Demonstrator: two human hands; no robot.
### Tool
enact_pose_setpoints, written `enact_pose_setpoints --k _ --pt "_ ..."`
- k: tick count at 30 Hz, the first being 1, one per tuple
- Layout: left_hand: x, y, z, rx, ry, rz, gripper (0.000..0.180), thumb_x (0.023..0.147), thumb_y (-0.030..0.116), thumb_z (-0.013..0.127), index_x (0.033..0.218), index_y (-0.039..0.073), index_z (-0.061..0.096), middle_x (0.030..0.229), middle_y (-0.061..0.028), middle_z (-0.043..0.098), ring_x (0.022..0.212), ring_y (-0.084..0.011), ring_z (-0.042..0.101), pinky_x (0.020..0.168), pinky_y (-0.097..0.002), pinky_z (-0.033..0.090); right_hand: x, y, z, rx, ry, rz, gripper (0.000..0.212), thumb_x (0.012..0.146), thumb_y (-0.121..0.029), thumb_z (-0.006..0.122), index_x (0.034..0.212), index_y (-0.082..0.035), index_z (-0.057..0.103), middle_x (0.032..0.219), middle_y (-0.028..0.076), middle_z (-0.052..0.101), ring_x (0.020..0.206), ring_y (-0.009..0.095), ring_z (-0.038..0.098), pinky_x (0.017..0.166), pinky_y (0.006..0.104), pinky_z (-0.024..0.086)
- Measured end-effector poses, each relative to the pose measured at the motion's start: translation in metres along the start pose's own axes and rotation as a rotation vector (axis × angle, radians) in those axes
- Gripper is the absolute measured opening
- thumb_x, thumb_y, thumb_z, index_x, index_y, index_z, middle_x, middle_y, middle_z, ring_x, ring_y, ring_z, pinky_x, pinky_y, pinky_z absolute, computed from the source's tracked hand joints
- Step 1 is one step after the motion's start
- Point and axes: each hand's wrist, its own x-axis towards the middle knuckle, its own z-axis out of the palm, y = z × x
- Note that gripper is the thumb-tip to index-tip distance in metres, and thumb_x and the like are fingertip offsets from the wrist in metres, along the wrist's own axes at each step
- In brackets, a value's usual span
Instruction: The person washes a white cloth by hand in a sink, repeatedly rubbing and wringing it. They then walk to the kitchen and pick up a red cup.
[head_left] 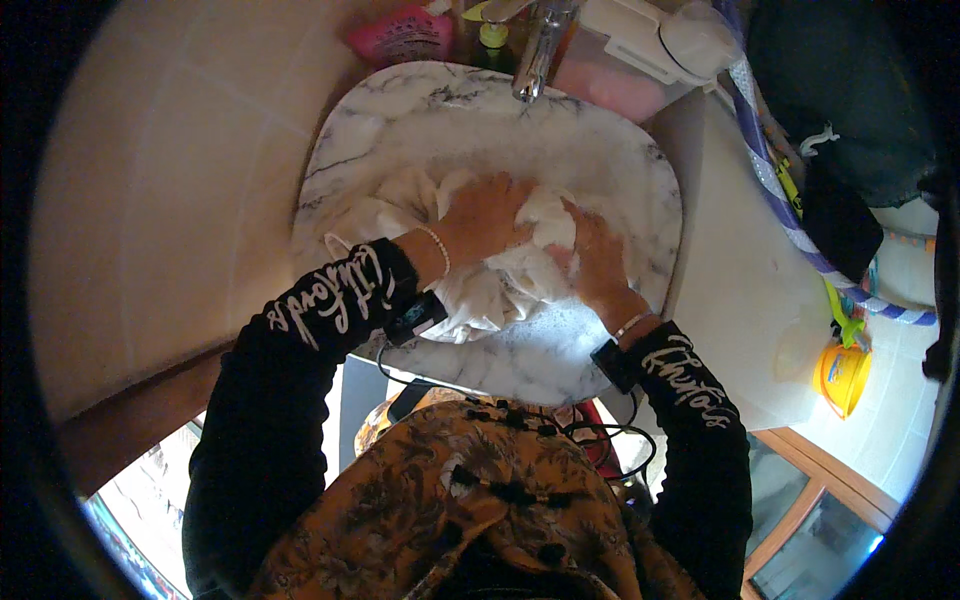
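A wet, bunched white cloth (480,298) lies in a white basin with grey marbling (400,100). My left hand (487,222) presses into the cloth from the left, its fingers curled about a fold. From the right, my right hand (597,258) grips the same cloth, close to the left hand. A short bulge of fabric rises between the two hands. Some fingertips are hidden in the folds. Foamy water (560,335) shows at the basin's near right.
A chrome faucet (540,60) reaches over the basin's far rim. Behind it stand a pink pouch (405,38), a pump bottle (492,42) and a pale container (610,75). A purple-and-white hoop (765,165) and a yellow bucket (843,378) are on the right. Cables (610,430) hang near my body.
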Motion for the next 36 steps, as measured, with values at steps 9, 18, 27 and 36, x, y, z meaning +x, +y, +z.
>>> enact_pose_setpoints --k 9,18,27,36 --pt "0.052 -0.036 0.012 -0.044 -0.081 -0.049 0.047 0.089 0.041 0.051 0.121 0.007 0.053 0.113 -0.0219 0.059 0.099 -0.0370 0.059 0.086 -0.0477 0.046 0.066 0.019 -0.008 0.055 -0.201 0.230 0.051 0.091 -0.043 0.050 0.127 -0.008 0.051 0.120 0.019 0.056 0.111 0.038 0.054 0.090 0.0449 0.043" --pt "0.037 -0.011 -0.031 -0.281 -0.021 -0.245 0.070 0.078 0.047 0.062 0.135 0.011 0.044 0.121 -0.0220 0.056 0.109 -0.0379 0.055 0.093 -0.0419 0.044 0.043 -0.003 -0.037 0.620 0.046 0.027 0.053 0.088 -0.033 0.057 0.133 -0.008 0.045 0.127 0.021 0.053 0.111 0.039 0.053 0.096 0.0424 0.041" --pt "-0.102 0.041 -0.078 -0.023 -0.161 0.347 0.092 0.067 0.036 0.078 0.144 0.022 0.030 0.126 -0.0221 0.040 0.114 -0.0413 0.043 0.093 -0.0486 0.043 -0.080 -0.065 -0.057 -0.122 -0.127 -0.254 0.062 0.072 -0.039 0.071 0.129 -0.024 0.050 0.139 0.015 0.036 0.128 0.039 0.031 0.098 0.0561 0.032" --pt "-0.045 0.019 -0.019 0.109 -0.157 0.131 0.080 0.071 0.045 0.071 0.140 0.022 0.037 0.123 -0.0181 0.045 0.113 -0.0381 0.045 0.083 -0.0531 0.045 -0.047 -0.022 0.000 -0.369 0.003 -0.161 0.076 0.071 -0.047 0.068 0.134 -0.016 0.038 0.133 0.015 0.042 0.121 0.035 0.040 0.086 0.0581 0.036"
